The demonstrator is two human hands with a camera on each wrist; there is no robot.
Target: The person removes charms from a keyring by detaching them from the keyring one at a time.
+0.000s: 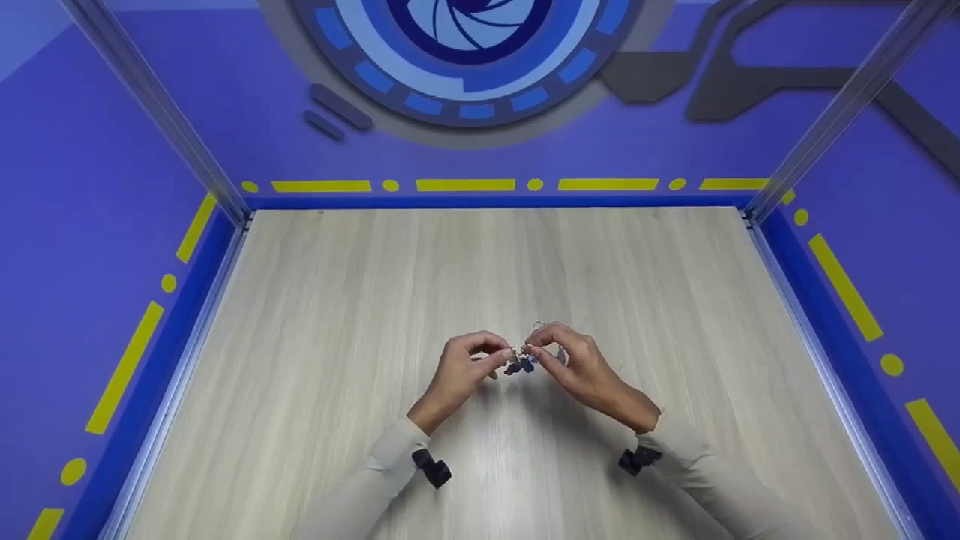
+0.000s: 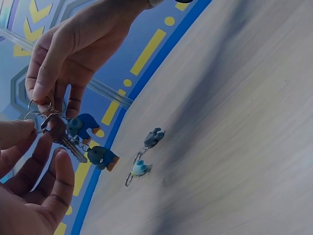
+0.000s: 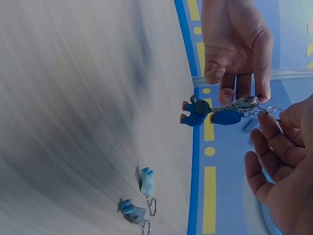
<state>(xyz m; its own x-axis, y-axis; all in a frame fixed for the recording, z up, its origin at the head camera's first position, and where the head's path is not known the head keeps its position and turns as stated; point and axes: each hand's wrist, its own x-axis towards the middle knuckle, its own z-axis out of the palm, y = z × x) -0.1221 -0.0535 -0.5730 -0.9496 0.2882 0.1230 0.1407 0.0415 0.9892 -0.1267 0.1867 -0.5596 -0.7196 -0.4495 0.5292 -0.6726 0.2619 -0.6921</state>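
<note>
Above the table, my left hand (image 1: pixel 466 367) and right hand (image 1: pixel 589 367) meet, each pinching wire-thin metal rings between thumb and fingertips. From these joined rings hang a metal key (image 2: pixel 73 148) and two small figures, a blue animal (image 2: pixel 84 126) and a second blue animal (image 2: pixel 101 157), both with grey heads and orange feet. The left wrist view has my left hand (image 2: pixel 34 196) low and my right hand (image 2: pixel 78 44) above it. Fingertips partly cover the rings, so which ring each hand pinches is unclear.
On the wood-grain table (image 1: pixel 337 300) lie a light blue figure keychain (image 3: pixel 147 182) and a grey-blue figure keychain (image 3: pixel 133 211), close together, each with its own ring. Blue-purple panels (image 1: pixel 225 135) with metal corner posts surround the table at the back and sides.
</note>
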